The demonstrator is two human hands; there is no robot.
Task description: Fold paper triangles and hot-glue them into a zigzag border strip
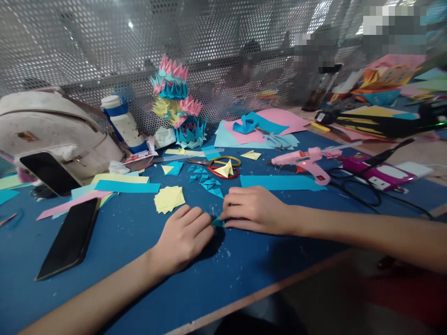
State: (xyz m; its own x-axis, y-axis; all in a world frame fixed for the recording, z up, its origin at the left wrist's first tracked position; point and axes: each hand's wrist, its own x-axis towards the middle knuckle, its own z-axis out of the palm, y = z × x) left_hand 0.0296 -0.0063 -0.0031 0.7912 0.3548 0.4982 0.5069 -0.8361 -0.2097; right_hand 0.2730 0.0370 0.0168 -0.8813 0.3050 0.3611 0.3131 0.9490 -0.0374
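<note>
A small blue paper piece (218,223) lies between my hands, mostly hidden by the fingers. My left hand (186,236) is closed, its fingers curled onto the left end of that paper. From the right, my right hand (256,210) pinches the other end. Just behind the left hand is a stack of yellow paper squares (169,199). Small folded blue triangles (208,182) sit behind the hands, beside a folded yellow piece (227,169) resting on red-and-yellow scissors (223,163). A blue paper strip (282,182) lies beyond the right hand.
Two phones (68,239) and paper strips (127,186) are at left, near a backpack (52,123) and bottle (124,122). A folded-paper model (174,102) stands at the mesh. On the right are a pink glue gun (302,160), its cable and a purple box (377,172).
</note>
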